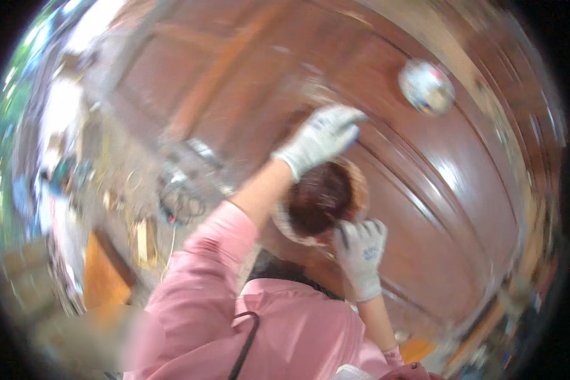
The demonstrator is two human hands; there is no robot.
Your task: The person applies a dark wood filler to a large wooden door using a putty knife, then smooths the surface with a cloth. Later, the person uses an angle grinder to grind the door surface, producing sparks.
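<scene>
My left hand (320, 136), in a white knitted glove, is over the glossy reddish-brown wooden panel (386, 152). Its fingers are bent together and blurred, so whatever they hold is hidden. Just below it is a round, pale-rimmed tub (360, 190), dark reddish-brown inside; whether that is liquid I cannot tell. At the tub's near right edge, my gloved right hand (362, 250) has its fingers curled over the rim. A round, light-coloured can (426, 87) with coloured patches stands on the panel, to the right of my left hand and farther away.
Long grooves and raised mouldings run across the panel. To the left, the floor holds a tangle of cable (187, 201), a small wood block (144, 240) and an orange-brown board (106, 272). More brown panels (487, 50) lie at the far right.
</scene>
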